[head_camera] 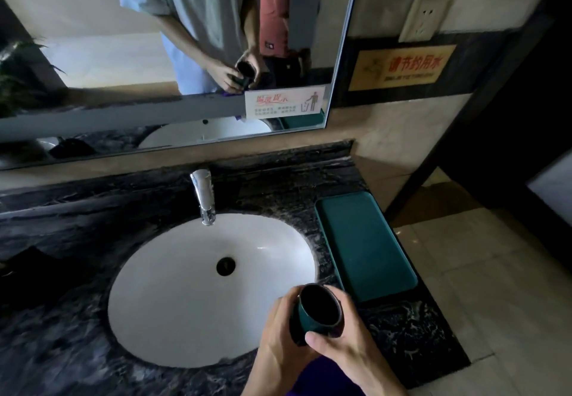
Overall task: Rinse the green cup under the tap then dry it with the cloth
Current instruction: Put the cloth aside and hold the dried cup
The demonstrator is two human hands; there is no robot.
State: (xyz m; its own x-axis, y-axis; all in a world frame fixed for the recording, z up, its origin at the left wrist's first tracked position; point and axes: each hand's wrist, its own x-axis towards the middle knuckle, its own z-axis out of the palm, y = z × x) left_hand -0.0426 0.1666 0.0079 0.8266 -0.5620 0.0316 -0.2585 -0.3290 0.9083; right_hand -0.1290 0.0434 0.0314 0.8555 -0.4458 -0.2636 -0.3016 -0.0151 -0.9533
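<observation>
Both hands hold the green cup [312,318] together, above the near right rim of the sink [173,287]. The left hand [280,330] wraps the cup's left side, fingers curled round its wall. The right hand [346,352] closes on the right side, thumb pressed against the lower front of the cup. The cup is tilted, its dark open mouth facing up and away from the person.

A purple cloth [322,377] shows below and between the two wrists; which hand carries it cannot be determined.

The tap [204,197] stands well beyond the hands, at the far edge of the sink, spout pointing down over the basin. Whether water is running cannot be told. The drain [225,266] lies between the tap and the hands.

Just beyond the right hand, a green tray [365,241] lies flat on the dark marbled counter [77,225], to the right of the sink.

The mirror [93,55] on the wall beyond the tap reflects the person's hands and the cup. To the right of the mirror the wall carries a yellow sign [402,67] and, above it, a socket [424,19].
</observation>
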